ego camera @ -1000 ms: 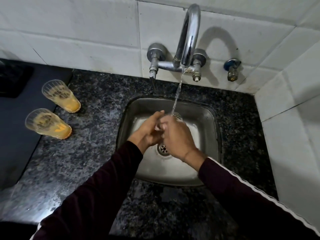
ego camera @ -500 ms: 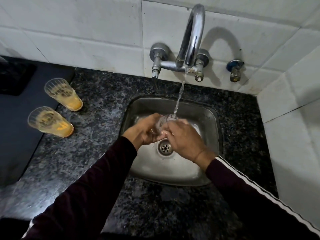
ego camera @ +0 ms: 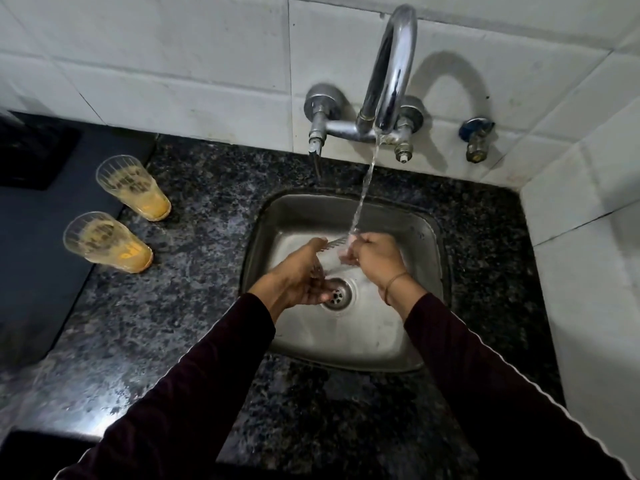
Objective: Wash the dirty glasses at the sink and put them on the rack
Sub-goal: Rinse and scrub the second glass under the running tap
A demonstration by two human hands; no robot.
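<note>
- Our left hand (ego camera: pixel 298 275) curls around the lower part of a clear ribbed glass (ego camera: pixel 332 252), gripping it over the steel sink (ego camera: pixel 429 237), just above the drain (ego camera: pixel 337 293).
- Our right hand (ego camera: pixel 375 259) closes its fingers on the glass at the rim end, where the water stream (ego camera: pixel 363 188) lands; how far the fingers reach inside we cannot tell.
- The glass lies tilted between both hands, mouth toward the right hand, directly under the curved chrome tap (ego camera: pixel 391 71).
- A thin bracelet (ego camera: pixel 394 282) sits on our right wrist; both arms wear dark maroon sleeves.
- Two dirty glasses stand upright on the dark speckled counter (ego camera: pixel 194 299), well apart from the hands, to the left of the sink: the far dirty glass (ego camera: pixel 133 187) and the near dirty glass (ego camera: pixel 107 242), each holding orange residue at the bottom.
- A small blue-handled valve (ego camera: pixel 476 138) sticks out of the white tiled wall to the right of the tap.
</note>
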